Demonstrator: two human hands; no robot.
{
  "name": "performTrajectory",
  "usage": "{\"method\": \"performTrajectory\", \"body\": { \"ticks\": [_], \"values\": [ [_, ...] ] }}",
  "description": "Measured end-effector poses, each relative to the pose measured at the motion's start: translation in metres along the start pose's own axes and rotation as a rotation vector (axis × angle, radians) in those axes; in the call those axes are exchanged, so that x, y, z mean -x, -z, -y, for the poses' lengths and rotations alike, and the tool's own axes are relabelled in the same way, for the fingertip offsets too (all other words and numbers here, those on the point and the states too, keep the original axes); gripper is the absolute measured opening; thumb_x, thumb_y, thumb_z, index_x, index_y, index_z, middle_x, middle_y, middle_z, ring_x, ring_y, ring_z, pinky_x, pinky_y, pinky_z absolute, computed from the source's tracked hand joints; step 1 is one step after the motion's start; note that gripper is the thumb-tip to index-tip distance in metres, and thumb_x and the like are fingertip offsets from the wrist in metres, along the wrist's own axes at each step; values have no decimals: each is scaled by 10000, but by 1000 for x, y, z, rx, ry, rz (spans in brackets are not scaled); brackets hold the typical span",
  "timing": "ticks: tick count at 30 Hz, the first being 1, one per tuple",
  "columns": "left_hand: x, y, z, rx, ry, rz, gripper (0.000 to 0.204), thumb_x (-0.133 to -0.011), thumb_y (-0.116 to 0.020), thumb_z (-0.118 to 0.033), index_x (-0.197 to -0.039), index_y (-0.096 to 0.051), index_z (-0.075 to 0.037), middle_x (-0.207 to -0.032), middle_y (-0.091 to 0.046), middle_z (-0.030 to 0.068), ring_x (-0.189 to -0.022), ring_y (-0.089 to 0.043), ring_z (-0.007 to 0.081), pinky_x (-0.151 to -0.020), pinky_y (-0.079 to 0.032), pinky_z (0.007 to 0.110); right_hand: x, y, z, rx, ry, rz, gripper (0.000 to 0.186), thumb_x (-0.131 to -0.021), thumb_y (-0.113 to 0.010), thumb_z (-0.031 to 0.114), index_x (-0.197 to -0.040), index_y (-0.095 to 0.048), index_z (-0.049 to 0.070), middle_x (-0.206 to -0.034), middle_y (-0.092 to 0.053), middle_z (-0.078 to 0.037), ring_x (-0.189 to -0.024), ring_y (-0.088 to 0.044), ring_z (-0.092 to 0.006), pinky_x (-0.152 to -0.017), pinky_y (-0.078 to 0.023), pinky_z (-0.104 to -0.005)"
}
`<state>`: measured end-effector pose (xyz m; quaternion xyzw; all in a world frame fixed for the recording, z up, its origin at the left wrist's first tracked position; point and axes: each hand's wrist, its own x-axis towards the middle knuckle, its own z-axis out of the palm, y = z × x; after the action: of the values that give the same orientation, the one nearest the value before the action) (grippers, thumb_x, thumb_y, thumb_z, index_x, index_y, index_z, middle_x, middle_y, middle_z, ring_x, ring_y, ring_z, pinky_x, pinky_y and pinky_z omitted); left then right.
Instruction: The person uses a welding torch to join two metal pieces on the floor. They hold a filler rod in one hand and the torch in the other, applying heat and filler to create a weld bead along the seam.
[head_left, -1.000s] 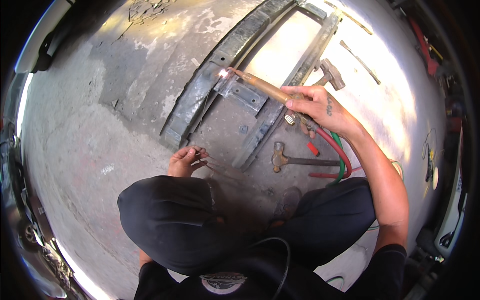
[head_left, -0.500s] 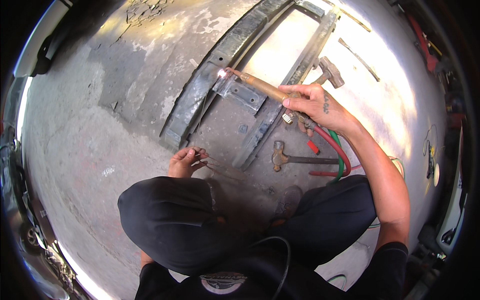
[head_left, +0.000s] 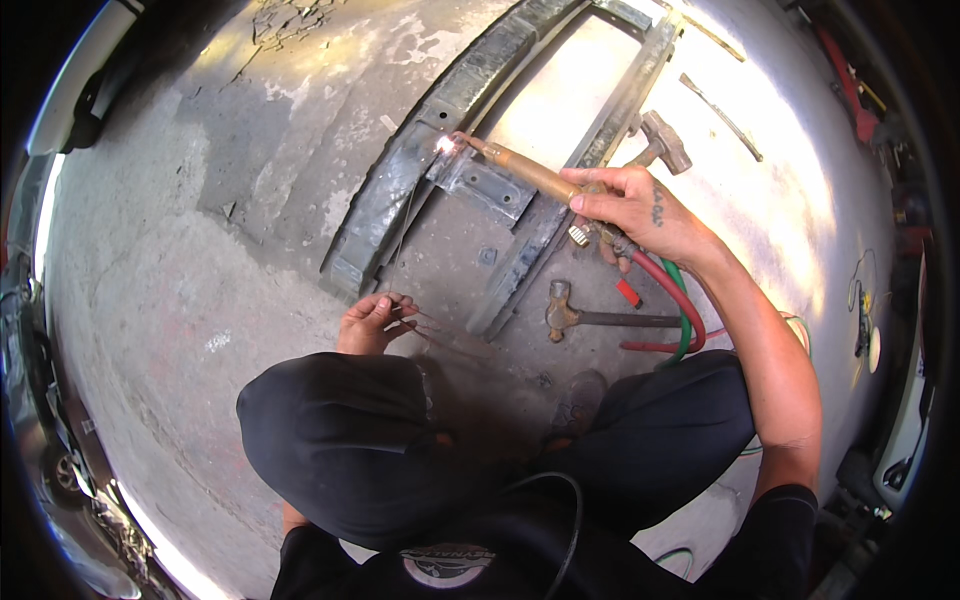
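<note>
My right hand (head_left: 622, 207) is wrapped round the handle of a brass gas torch (head_left: 530, 172), whose bent tip glows brightly against a dark metal frame (head_left: 420, 160). Red and green hoses (head_left: 668, 285) run from the torch's back end. Near the frame's lower left end, my left hand (head_left: 372, 322) pinches a thin bent filler rod (head_left: 405, 225) between its fingers. One length of that rod reaches up toward the bright spot; other thin strands trail to the right. The glare hides the exact joint where the flame meets the metal. A flat bracket (head_left: 490, 192) bridges the frame's two rails beside the flame.
A ball-peen hammer (head_left: 610, 318) lies between the frame and my right knee, with a small red piece (head_left: 628, 292) above it. A sledgehammer head (head_left: 665, 143) and a chisel-like bar (head_left: 722, 117) rest right of the frame. Cords (head_left: 862, 300) lie at far right.
The view has shifted very slightly. The glow at the torch tip looks a little different in shape, with small sparks around it. Both hands keep their grips and places.
</note>
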<state>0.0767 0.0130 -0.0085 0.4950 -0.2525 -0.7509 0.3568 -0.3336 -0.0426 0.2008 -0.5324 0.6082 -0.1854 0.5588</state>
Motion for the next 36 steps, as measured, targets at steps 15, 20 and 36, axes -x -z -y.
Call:
{"method": "performTrajectory", "body": {
  "ticks": [15,20,36],
  "values": [
    [1,-2,0,-1,4,-14,239,-1091,-580,-180,-1165,-698,14,-1140,-742,155,-1089,-730,286,-953,-598,477,0,5,-1,-10,-4,14,676,-999,-639,328,-1511,-505,-93,-894,-654,-97,-621,-676,-168,-519,-560,-325],
    [-1,-5,3,-1,-2,-12,247,-1090,-585,-192,-1167,-698,14,-1138,-742,156,-1089,-729,289,-955,-596,478,-2,5,-7,-59,-2,-3,658,-1025,-639,307,-1533,-480,-79,-937,-647,-75,-563,-642,-138,-472,-527,-288],
    [0,-8,1,10,-5,-13,249,-1091,-583,-195,-1162,-693,18,-1138,-740,155,-1098,-725,290,-957,-595,474,-4,7,-10,-49,13,6,678,-1003,-643,334,-1513,-504,-92,-962,-671,-131,-594,-666,-169,-506,-541,-329]
  ]
}}
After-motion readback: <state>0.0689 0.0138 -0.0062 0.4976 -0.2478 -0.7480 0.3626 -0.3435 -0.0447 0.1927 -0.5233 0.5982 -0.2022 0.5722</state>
